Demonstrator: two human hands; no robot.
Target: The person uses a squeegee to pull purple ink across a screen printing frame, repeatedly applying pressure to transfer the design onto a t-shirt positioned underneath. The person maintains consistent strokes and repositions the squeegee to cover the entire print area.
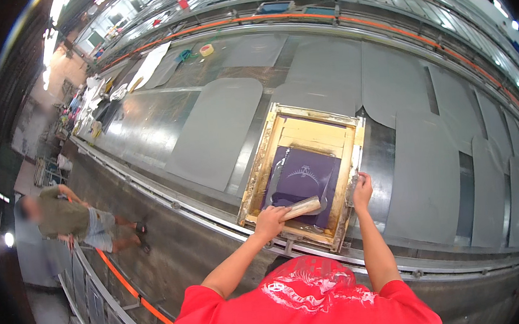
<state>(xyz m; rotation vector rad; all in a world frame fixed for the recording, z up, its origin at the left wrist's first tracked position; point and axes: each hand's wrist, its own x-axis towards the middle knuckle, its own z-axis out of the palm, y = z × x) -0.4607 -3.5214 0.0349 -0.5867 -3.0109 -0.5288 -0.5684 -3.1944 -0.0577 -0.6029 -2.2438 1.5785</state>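
Note:
A wooden-edged printing screen (256, 169) lies on the long table in front of me, with yellowish mesh borders. Inside it, a dark purple area (325, 173) carries a pale curved design, and dark ink lies along its near left part. My left hand (270, 222) is closed around one end of a squeegee (301, 208), whose wooden handle lies across the near part of the screen. At the frame's right side my right hand (363, 190) is bent with its fingers closed on the edge.
Flat grey sheets (220, 128) cover much of the metal-topped table (147, 125). A tape roll (206, 50) sits toward the far left. Along the near edge runs a metal rail (171, 202). Another person (69, 219) stands in the aisle at left, beside a railing (98, 278).

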